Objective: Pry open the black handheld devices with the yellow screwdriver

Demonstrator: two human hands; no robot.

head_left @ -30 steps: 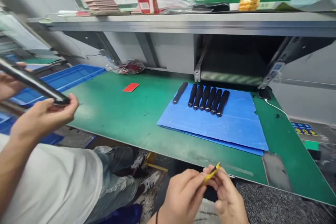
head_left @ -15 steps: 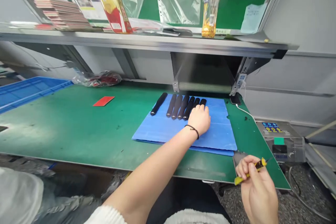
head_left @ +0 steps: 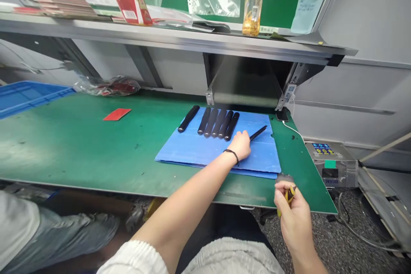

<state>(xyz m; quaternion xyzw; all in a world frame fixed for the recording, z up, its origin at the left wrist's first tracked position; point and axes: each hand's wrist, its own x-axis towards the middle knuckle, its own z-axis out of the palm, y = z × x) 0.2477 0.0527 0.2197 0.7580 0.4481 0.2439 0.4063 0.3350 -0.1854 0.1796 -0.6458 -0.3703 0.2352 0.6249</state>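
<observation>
My left hand (head_left: 240,145), a dark band at its wrist, is closed on one black handle-shaped piece (head_left: 258,132) above the right part of the blue sheet (head_left: 183,150). The far end of that piece points to the back right; the near end is hidden in my fingers. Left of the hand, several similar black pieces (head_left: 214,123) lie side by side in a row. Another black piece (head_left: 189,118) lies apart at the sheet's left edge. Beyond the table's front edge, my right hand (head_left: 294,218) grips a small yellow-and-black hand tool (head_left: 290,195), its tip not clearly visible.
On the green table (head_left: 64,145) are a red card (head_left: 117,114), a plastic bag (head_left: 111,85) and a blue tray (head_left: 32,94). A phone (head_left: 282,114) with a white cable lies back right. Above runs a shelf (head_left: 180,40). Someone's leg (head_left: 73,235) shows at lower left.
My left hand has separated one black piece from the right of the row and now holds it at a slant. My right hand has turned, and the tool points differently. The view has shifted slightly.
</observation>
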